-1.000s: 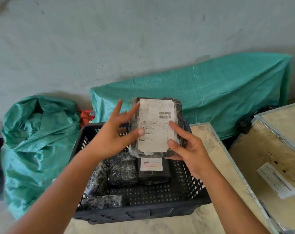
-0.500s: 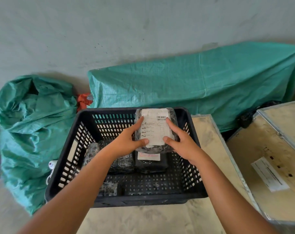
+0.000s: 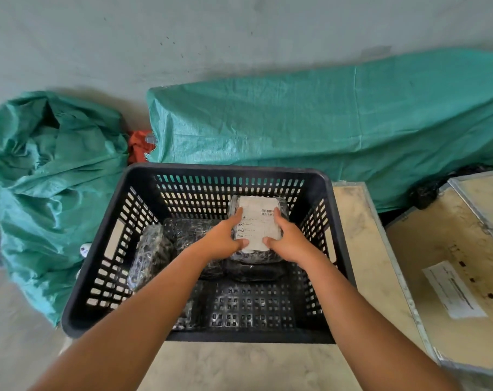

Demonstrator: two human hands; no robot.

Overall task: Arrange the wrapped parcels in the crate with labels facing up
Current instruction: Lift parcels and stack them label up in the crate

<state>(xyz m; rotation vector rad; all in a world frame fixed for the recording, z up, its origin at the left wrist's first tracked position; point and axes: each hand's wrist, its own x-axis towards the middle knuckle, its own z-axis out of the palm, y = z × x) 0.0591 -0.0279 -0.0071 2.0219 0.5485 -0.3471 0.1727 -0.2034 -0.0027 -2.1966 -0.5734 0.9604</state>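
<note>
A black slotted plastic crate [image 3: 225, 172] stands in front of me. Inside it, at the back right, lies a black wrapped parcel with a white label [image 3: 258, 224] facing up. My left hand [image 3: 222, 239] grips its left side and my right hand [image 3: 286, 239] its right side, thumbs on the label. It rests partly over another black parcel [image 3: 253, 270]. More black wrapped parcels lie to the left: one in the middle [image 3: 190, 231] and one leaning at the left wall [image 3: 151, 253]. A further parcel [image 3: 187, 316] at the front is mostly hidden by my left forearm.
The crate sits on a pale wooden case [image 3: 361, 244]; another wooden case with a white sheet [image 3: 452, 289] stands to the right. Green woven sacks lie behind [image 3: 324, 128] and to the left [image 3: 48, 179], with an orange cloth [image 3: 139, 145] between them, against a grey wall.
Both hands have carried the labelled parcel from above the crate's rim down into the crate, onto the parcels at the back right. The view has tilted down.
</note>
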